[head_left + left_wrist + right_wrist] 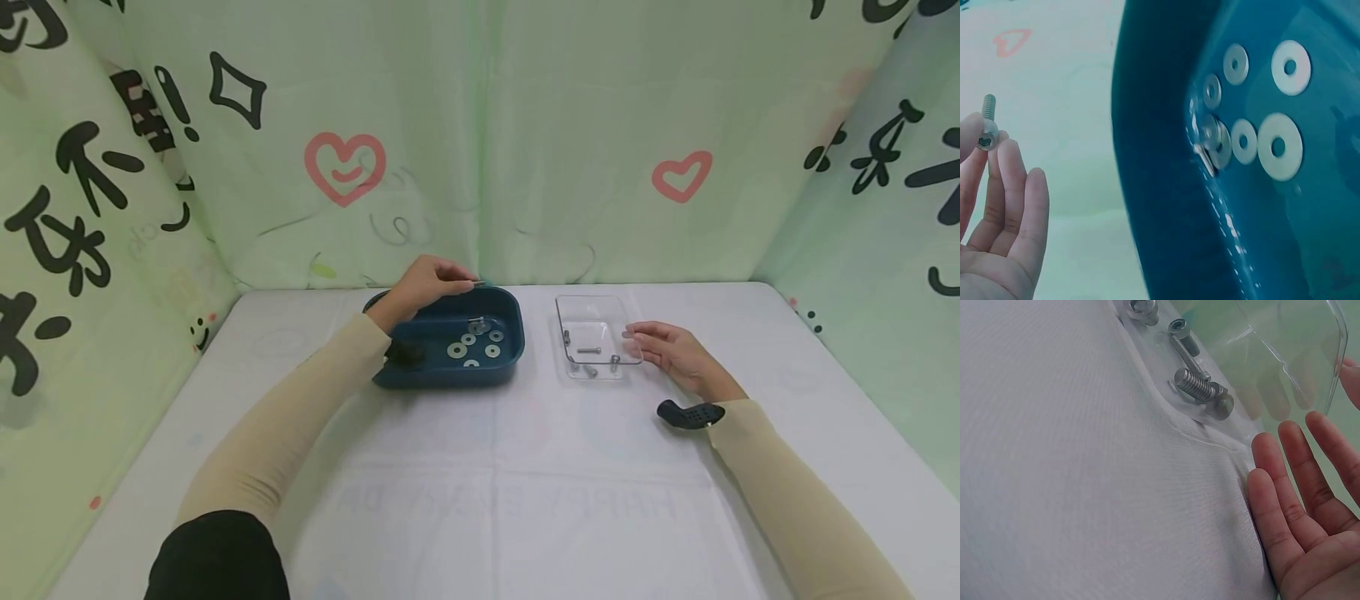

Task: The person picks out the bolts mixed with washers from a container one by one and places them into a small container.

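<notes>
My left hand [426, 287] is over the far rim of a dark blue bin [450, 379], pinching a socket-head screw [987, 128] between thumb and fingertips. Several flat metal washers [1280, 147] lie on the bin's floor. Beside them, against the bin wall, is a small metal pin-like piece [1205, 160]. To the right, my right hand [678, 354] holds the right wall of a clear plastic box [600, 310], thumb at the rim and fingertips along the outside. Inside that box lie several metal screws [1194, 384], some thick and one thin.
Both containers stand on a table covered with white cloth [465, 500], the bin left of the box. Behind and at both sides hangs a pale green curtain [525, 167] with dark writing and red hearts. A black strap device [692, 414] sits on the right wrist.
</notes>
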Demonstrator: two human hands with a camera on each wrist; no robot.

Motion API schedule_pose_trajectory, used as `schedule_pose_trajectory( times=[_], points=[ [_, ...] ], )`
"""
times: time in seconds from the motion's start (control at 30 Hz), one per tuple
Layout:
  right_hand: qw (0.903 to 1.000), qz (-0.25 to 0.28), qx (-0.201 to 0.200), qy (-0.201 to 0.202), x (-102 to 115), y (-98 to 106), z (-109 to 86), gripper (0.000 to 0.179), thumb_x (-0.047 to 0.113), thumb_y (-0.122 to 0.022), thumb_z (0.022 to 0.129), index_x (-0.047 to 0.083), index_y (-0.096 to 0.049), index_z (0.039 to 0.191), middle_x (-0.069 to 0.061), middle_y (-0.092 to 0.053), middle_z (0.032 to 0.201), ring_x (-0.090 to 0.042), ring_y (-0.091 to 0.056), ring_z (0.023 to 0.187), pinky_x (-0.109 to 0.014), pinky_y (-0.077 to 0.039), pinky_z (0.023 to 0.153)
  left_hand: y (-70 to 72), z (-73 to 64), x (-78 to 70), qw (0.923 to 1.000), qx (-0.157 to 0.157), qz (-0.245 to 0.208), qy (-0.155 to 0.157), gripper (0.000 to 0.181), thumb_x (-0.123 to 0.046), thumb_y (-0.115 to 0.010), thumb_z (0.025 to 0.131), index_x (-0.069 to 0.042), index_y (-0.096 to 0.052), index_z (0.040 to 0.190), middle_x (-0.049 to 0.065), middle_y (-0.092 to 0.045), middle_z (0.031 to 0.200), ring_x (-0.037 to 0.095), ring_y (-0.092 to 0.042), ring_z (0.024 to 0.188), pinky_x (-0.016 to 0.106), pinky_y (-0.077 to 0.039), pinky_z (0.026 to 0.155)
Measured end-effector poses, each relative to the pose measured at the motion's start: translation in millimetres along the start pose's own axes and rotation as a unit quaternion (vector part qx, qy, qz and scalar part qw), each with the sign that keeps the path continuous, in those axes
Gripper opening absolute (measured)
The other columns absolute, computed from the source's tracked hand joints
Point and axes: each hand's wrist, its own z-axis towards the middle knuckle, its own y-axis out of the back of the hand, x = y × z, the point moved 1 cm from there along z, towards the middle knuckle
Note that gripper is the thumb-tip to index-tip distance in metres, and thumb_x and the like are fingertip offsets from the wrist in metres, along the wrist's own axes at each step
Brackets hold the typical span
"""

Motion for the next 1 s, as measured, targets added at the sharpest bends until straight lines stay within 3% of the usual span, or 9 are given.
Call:
schedule_pose_trajectory(
  times=[0.4, 0.77, 1.0],
  points=[
    [1.0, 0.005, 0.006, 0.003, 2, 0, 0.3, 0.016, 0.018, -0.059, 0.092, 0.02, -0.057, 0.108, 0.02, -0.066, 0.1, 0.003, -0.064, 0.091, -0.012, -0.051, 0.08, -15.4, -1.6, -18.9, 0.9995, 0.026, -0.001, -0.02, 0.027, -0.021, -0.066, 0.088, -0.008, -0.069, 0.112, 0.012, -0.067, 0.112, 0.028, -0.059, 0.107, 0.041, -0.046, 0.1],
    [1.0, 0.001, -0.004, 0.002, 1, -1, 0.2, 0.014, 0.019, -0.062, 0.09, 0.023, -0.06, 0.104, 0.021, -0.066, 0.099, 0.004, -0.064, 0.09, -0.012, -0.051, 0.079, -40.0, 2.0, -33.6, 0.9991, 0.034, -0.009, -0.024, 0.026, -0.018, -0.066, 0.088, -0.008, -0.069, 0.112, 0.01, -0.068, 0.112, 0.022, -0.06, 0.103, 0.041, -0.047, 0.098],
    [0.9994, -0.031, -0.012, -0.011, 0, 0, 0.9, 0.024, 0.028, -0.062, 0.09, 0.021, -0.054, 0.112, 0.025, -0.064, 0.1, 0.007, -0.061, 0.091, -0.009, -0.049, 0.08, -57.6, 6.1, -41.4, 0.9985, 0.048, -0.011, -0.024, 0.024, -0.017, -0.065, 0.089, -0.008, -0.069, 0.111, 0.01, -0.067, 0.112, 0.022, -0.06, 0.102, 0.04, -0.047, 0.098]
  ],
)
